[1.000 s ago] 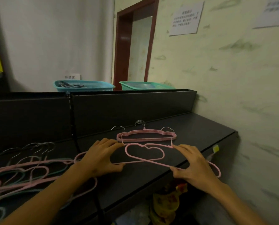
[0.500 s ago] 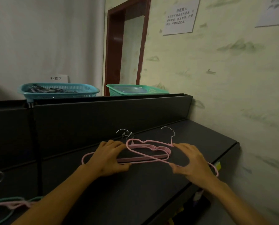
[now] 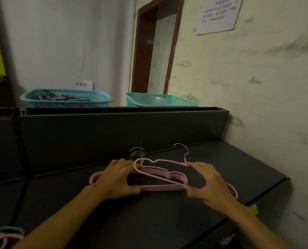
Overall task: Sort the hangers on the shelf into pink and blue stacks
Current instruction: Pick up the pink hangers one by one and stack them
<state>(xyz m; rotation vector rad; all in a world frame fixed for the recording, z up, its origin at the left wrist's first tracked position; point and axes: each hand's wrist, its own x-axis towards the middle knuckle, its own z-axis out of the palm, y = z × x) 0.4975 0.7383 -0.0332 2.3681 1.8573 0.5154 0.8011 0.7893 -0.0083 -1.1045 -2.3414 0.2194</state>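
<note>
Dark shelf [image 3: 167, 221], flat top with a raised back panel, set against a pale patterned wall on the right. Pink stack [image 3: 160, 186]: several pink hangers lying flat near the middle of the shelf, nested one on another, their metal hooks [image 3: 138, 154] bunched together at the far side and pointing toward the back panel. Top pink hanger [image 3: 160, 161]: lies skewed across the stack, not yet lined up with it, its own hook [image 3: 182, 150] standing apart to the right of the bunched hooks and its right end reaching past the stack toward the shelf's front edge. Left hand [image 3: 117, 178]: rests on the left part of the stack, fingers curled over the far side and thumb against the near bar, gripping the hangers; whether it also grips the skewed one cannot be told. Right hand [image 3: 208, 184]: fingers curled at the neck of the top pink hanger, thumb tip at the right end of the stack's lower bar, holding that hanger. Unsorted hangers [image 3: 0, 234]: pink and blue pieces, partly cut off, at the lower left corner, well apart from the stack. Blue basket [image 3: 65, 98] and green basket [image 3: 160, 100]: side by side on the ledge above the back panel. Paper notice [image 3: 219, 13]: fixed to the wall, upper right.
</note>
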